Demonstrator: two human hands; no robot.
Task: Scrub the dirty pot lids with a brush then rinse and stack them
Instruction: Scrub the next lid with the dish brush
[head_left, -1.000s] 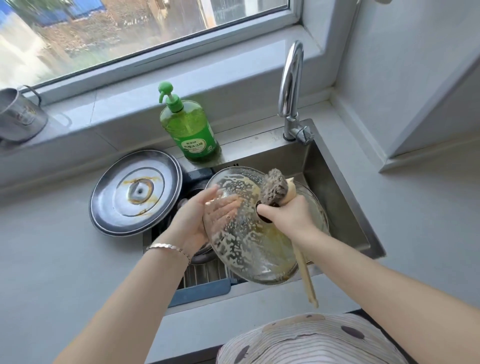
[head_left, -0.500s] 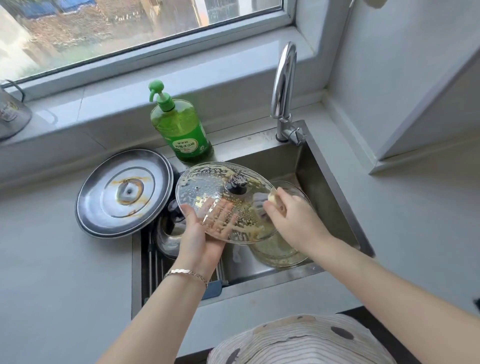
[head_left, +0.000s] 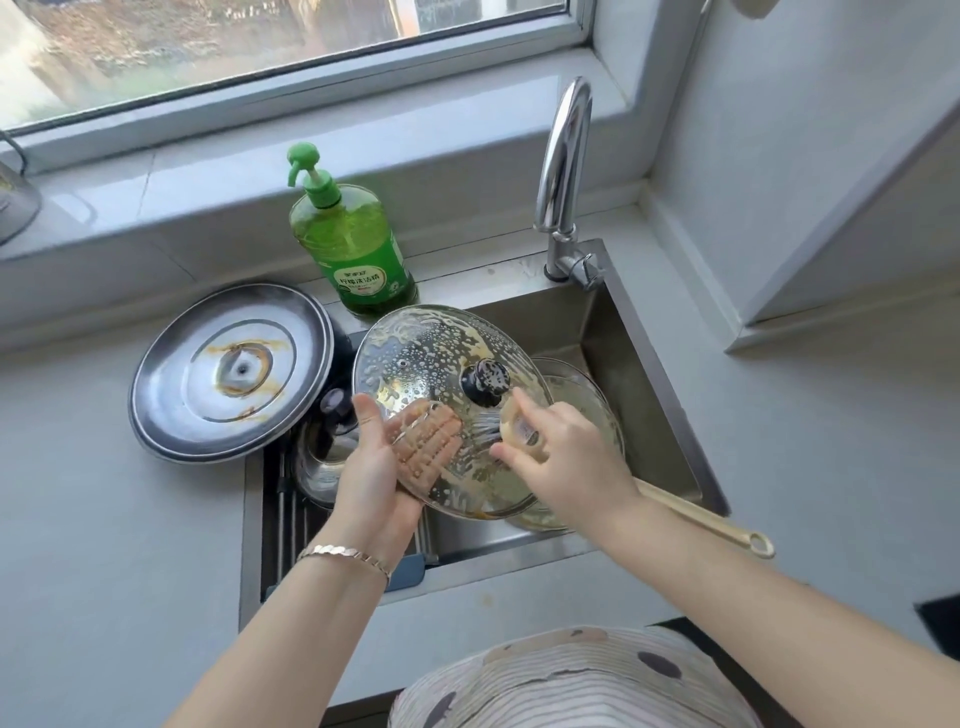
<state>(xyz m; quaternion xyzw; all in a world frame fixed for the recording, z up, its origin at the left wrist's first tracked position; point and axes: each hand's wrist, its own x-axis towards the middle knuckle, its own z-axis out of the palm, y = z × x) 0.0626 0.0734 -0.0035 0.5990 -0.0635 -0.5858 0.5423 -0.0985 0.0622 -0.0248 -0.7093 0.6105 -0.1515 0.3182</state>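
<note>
Glass lid (head_left: 447, 364), ctr of frame, is held over the sink (head_left: 649, 374), knob side up and tilted. Suds and yellowish smears cover it. L hand (head_left: 379, 467) has it by the lower-left rim: thumb on top of the rim, fingers flat underneath and seen through the glass. Bracelet (head_left: 345, 553) on that wrist.

R hand (head_left: 566, 462), just right of ctr, is curled round the brush (head_left: 696, 514) close to its head. Bristles touch the lid's top beside the knob. The pale handle sticks out past the wrist toward lower right, across the sink's edge.

2nd glass lid (head_left: 587, 395) lies in the basin, mostly hidden under the held one and R hand. 3rd lid (head_left: 324, 457), w/ dark knob, sits at the sink's left side by the rack (head_left: 283, 499).

Steel lid (head_left: 228, 371), left of ctr, lies partly on the counter (head_left: 104, 519), w/ brown stains round its middle. Green soap bottle (head_left: 353, 249) stands behind the sink, upper ctr. Tap (head_left: 563, 166) is upper right of ctr.
</note>
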